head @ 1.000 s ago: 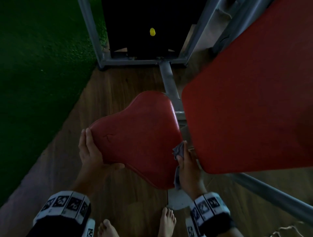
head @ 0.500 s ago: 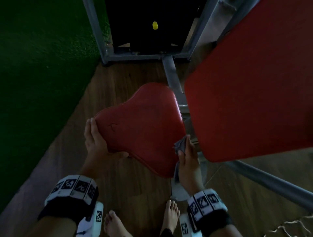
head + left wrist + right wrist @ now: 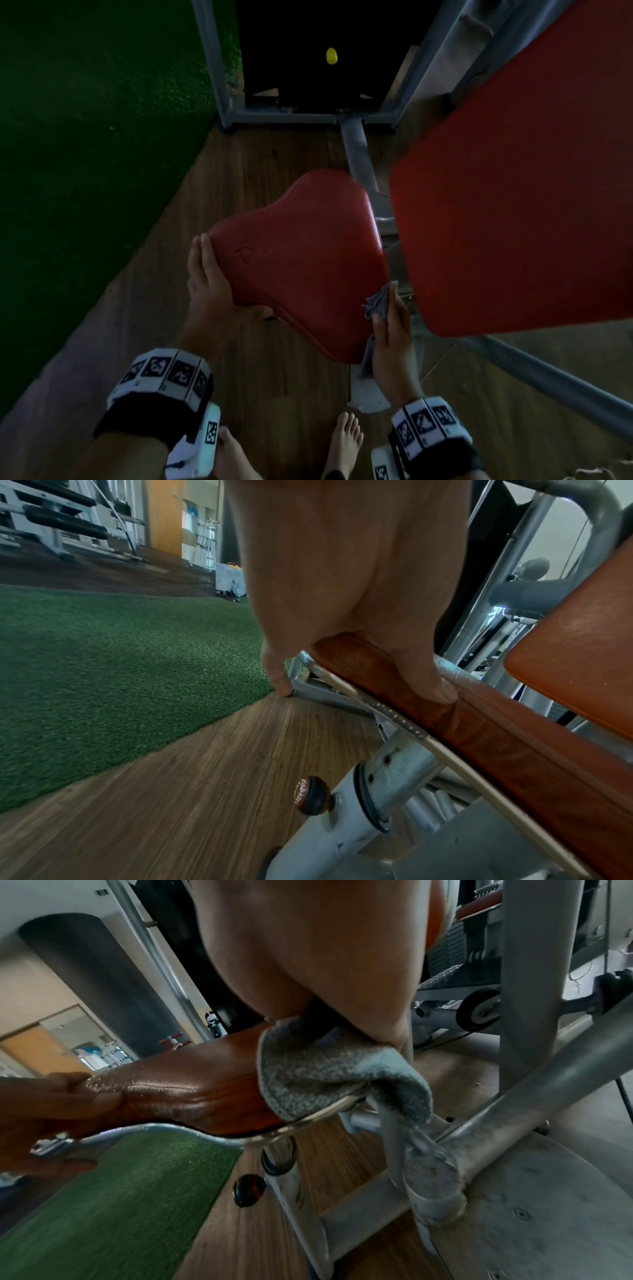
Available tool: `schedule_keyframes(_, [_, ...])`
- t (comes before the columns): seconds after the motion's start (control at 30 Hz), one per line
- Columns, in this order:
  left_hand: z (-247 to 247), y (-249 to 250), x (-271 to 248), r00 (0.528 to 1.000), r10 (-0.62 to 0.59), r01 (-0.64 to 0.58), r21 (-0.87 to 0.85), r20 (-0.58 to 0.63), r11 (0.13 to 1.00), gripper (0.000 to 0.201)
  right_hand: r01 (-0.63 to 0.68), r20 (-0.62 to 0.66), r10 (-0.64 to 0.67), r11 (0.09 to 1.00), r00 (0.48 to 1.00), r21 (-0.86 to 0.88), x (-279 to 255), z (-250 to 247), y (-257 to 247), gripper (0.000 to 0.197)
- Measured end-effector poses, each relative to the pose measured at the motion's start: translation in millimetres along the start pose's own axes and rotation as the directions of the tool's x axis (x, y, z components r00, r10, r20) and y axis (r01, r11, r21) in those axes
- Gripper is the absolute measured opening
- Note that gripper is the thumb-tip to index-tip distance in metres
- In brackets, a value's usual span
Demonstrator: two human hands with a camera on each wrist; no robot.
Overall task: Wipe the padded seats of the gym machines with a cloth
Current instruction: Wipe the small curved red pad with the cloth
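A red padded seat stands on a grey metal post in the middle of the head view. My left hand grips its left edge, thumb on the pad's side and fingers underneath. My right hand presses a grey cloth against the seat's right near edge. In the right wrist view the cloth drapes over the pad's rim, which looks wet. A larger red back pad hangs at the right, above the seat.
Green turf covers the floor at the left, wood planks lie beneath the seat. The machine's grey frame and black weight stack with a yellow pin stand ahead. A slanted grey bar runs at the right. My bare feet stand below.
The view has shifted slightly while both hands keep their places on the seat. The right hand with the cloth has slid a little along the seat's right edge.
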State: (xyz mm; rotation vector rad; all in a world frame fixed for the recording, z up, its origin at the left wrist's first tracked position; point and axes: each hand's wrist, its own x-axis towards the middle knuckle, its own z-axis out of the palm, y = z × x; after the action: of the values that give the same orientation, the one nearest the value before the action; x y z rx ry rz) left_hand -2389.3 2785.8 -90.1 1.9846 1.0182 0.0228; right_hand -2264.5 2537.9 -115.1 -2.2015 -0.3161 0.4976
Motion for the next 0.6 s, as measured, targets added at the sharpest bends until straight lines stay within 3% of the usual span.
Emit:
schedule_keyframes(0.1, [-2.0, 1.6, -0.8, 1.000, -0.009, 0.009, 0.009, 0.020, 1.000, 0.158, -0.081, 0.025, 0.082, 0.996, 0.996, -0.048, 16.4, -0.8, -12.7, 0.054])
schedule_keyframes(0.23, [-3.0, -0.6, 0.8, 0.999, -0.029, 0.029, -0.018, 0.021, 0.999, 0.158, 0.036, 0.024, -0.033, 0.984, 0.999, -0.175, 76.5, 13.6, -35.2, 0.053])
schedule_keyframes(0.33, [-3.6, -3.1, -0.9, 1.000, -0.016, 0.017, -0.062, 0.013, 0.998, 0.155, 0.110, 0.088, -0.083, 0.924, 0.993, -0.365, 135.0, 28.0, -59.9, 0.054])
schedule_keyframes(0.43, [-3.4, -5.9, -2.1, 1.000, 0.019, -0.018, -0.073, 0.001, 0.997, 0.155, -0.018, 0.058, 0.034, 0.965, 0.998, -0.262, 187.9, 41.3, -86.9, 0.055])
schedule_keyframes(0.6, [-2.3, -8.4, -1.9, 1.000, 0.029, -0.030, -0.098, -0.009, 0.995, 0.154, 0.123, 0.217, -0.034, 0.904, 0.976, -0.410, 244.8, 62.7, -124.3, 0.050])
